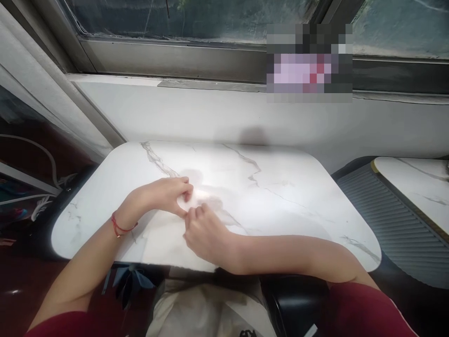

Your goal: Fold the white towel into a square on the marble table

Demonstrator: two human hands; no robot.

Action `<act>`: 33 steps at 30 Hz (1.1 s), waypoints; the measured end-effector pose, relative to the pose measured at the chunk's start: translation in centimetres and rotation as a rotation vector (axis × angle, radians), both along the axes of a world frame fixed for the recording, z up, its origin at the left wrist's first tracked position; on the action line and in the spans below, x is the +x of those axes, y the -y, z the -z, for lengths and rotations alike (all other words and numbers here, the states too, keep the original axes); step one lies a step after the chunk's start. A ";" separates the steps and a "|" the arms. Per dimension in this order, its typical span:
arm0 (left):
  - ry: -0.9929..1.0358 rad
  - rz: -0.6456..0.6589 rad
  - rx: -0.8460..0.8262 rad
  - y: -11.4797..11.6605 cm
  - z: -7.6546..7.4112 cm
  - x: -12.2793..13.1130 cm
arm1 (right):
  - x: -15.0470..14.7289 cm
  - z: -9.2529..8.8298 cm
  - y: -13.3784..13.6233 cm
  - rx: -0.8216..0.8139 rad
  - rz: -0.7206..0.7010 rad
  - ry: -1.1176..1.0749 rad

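Note:
A thin, soft-looking white sheet (pixel 163 241), perhaps tissue or paper, lies on the near side of a white marbled table (pixel 291 206) and reaches its front edge. My left hand (pixel 168 194) is at its upper part, fingers curled, with the thumb stretched toward my right hand; white material shows between thumb and fingers. Closed, with knuckles up, my right hand (pixel 206 236) pinches the sheet just beside the left thumb. The fingertips of the two hands meet or nearly meet. Exactly how each grips the sheet is partly hidden, and white on white blurs its outline.
Behind the table stand a white wall (pixel 196 114) and a window frame (pixel 175 58). A second marbled surface (pixel 417 182) and a ribbed grey panel (pixel 382 224) are at right. White cables (pixel 44 201) hang at left. A dark blue flower-like object (pixel 131 281) is below the front edge.

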State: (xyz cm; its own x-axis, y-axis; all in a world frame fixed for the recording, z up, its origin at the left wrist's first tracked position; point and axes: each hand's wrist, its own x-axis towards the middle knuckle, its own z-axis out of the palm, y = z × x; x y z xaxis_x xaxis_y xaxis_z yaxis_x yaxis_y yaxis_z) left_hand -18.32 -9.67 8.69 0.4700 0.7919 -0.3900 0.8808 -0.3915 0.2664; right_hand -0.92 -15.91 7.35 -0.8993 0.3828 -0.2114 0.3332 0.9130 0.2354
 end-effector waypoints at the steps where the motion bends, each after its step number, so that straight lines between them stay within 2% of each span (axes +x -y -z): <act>1: 0.000 -0.023 -0.018 -0.2 0.2 -0.4 | -0.2 0.5 0.0 0.016 -0.022 -0.056; 5: 0.011 -0.131 -0.055 -1.7 0.5 -2.9 | -0.8 2.7 -0.9 0.082 -0.070 -0.238; 9: 0.037 -0.245 -0.017 -3.5 0.7 -5.4 | -1.4 4.6 -3.0 0.120 -0.091 -0.343; 12: 0.037 -0.328 0.062 -4.3 1.3 -6.4 | -1.8 5.7 -5.2 0.127 -0.042 -0.383; 14: 0.055 -0.370 0.180 -4.7 2.0 -6.4 | -2.1 6.4 -6.8 0.122 0.013 -0.408; 17: 0.077 -0.372 0.393 -5.1 3.3 -5.9 | -2.8 7.0 -8.9 0.120 0.088 -0.428; 19: 0.057 -0.359 0.467 -5.4 4.1 -5.6 | -3.6 7.2 -10.2 0.145 0.131 -0.419; 23: 0.038 -0.343 0.472 -6.4 5.4 -6.0 | -5.7 7.5 -12.8 0.159 0.212 -0.398; 27: 0.027 -0.335 0.525 -7.3 6.3 -7.5 | -7.0 8.1 -14.9 0.130 0.241 -0.477; 33: 0.008 -0.355 0.553 -7.5 6.8 -7.6 | -7.1 9.3 -15.9 0.087 0.225 -0.597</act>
